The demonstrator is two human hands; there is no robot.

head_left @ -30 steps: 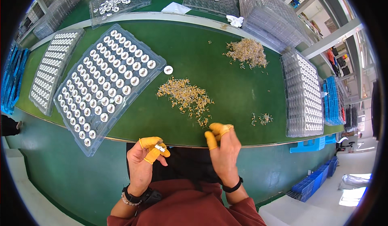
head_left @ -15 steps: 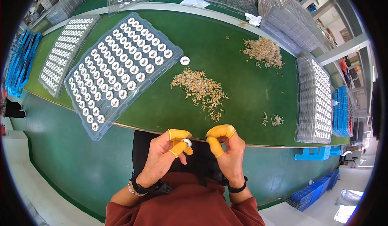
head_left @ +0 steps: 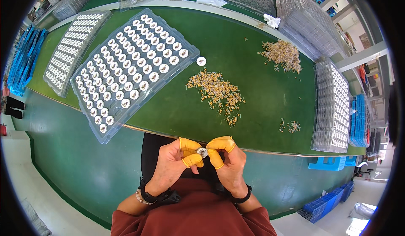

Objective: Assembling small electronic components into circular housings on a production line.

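Just off the table's front edge, my left hand [head_left: 169,163] pinches a small round white piece [head_left: 202,153] with a dark metallic middle between yellow-covered fingertips. My right hand [head_left: 230,165], also in yellow finger covers, closes at the piece's right side. Whatever its fingertips hold is too small to make out. Beyond my hands lies a loose pile of tiny orange components with wire legs [head_left: 217,93]. To the left, a clear tray [head_left: 147,102] carries rows of similar white pieces, and a single white disc [head_left: 201,61] rests by its right corner.
A second filled tray [head_left: 59,88] lies at the left of the green table [head_left: 168,122]. Another component pile [head_left: 282,55] and a small cluster [head_left: 293,126] are to the right. Stacked filled trays [head_left: 331,109] stand at the right end. A raised ledge [head_left: 168,2] runs behind.
My right hand has moved left to meet the white piece in my left hand. The piece has turned to show its metallic middle. The whole view has shifted slightly.
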